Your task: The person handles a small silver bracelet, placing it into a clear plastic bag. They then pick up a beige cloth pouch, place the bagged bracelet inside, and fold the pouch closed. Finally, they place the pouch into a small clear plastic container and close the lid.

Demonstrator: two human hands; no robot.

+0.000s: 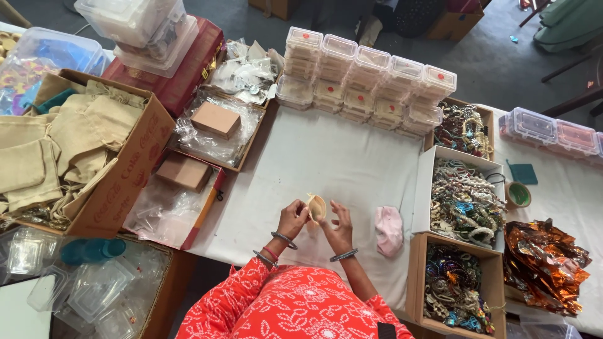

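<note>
My left hand (293, 219) and my right hand (340, 227) meet over the near edge of a white-covered table (326, 157). Between them they hold a small beige cloth pouch (316, 206), its mouth spread open by the fingers. Both wrists wear metal bangles, and my sleeves are orange-red with a white pattern. A pink folded cloth (389, 230) lies on the table just right of my right hand.
Stacks of small clear lidded boxes (367, 81) line the far side. Three open boxes of beaded jewellery (466, 201) stand at the right. A cardboard carton of beige pouches (75, 144) and trays with small brown boxes (215, 120) sit at the left. Orange foil (545, 263) lies far right.
</note>
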